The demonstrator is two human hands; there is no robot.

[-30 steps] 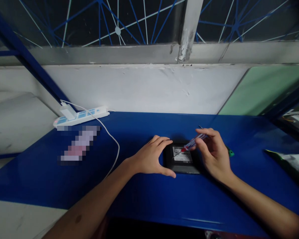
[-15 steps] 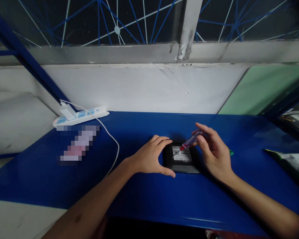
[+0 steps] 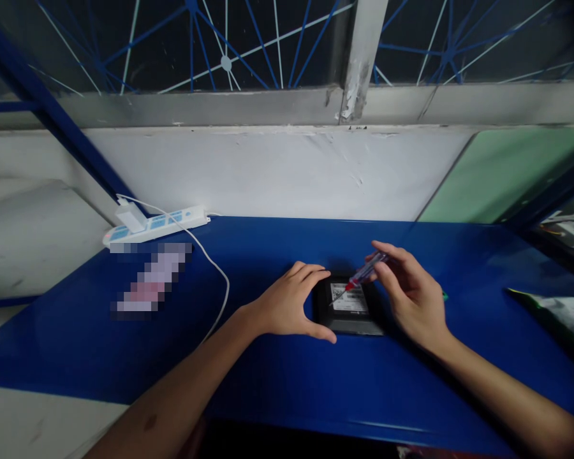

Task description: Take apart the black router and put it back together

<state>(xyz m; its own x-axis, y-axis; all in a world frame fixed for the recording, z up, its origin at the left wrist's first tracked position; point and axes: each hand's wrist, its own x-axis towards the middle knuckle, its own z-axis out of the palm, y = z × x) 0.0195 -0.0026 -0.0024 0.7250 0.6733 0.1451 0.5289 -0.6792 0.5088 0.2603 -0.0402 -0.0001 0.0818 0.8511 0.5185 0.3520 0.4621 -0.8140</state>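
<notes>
A flat black device (image 3: 374, 326) with a white printed label (image 3: 348, 298) lies on the blue table. My left hand (image 3: 291, 301) spans its left side, fingers at the far edge and thumb at the near edge, holding it. In my right hand (image 3: 414, 293) is a screwdriver (image 3: 363, 273) with a clear purplish handle and a red collar. Its thin shaft slants down to the left, the tip at the device's top face near the label's left edge. Whether a screw sits under the tip is too small to tell.
A white power strip (image 3: 160, 223) with a plugged-in adapter and a white cable (image 3: 215, 264) lies at the back left, near a blurred-out item (image 3: 155, 280). A small green object (image 3: 444, 296) shows behind my right hand. A shiny bag (image 3: 562, 312) lies at the right.
The screwdriver handle and the fingers of my right hand have shifted slightly, with the tip staying near the same spot. My left hand keeps its place on the device.
</notes>
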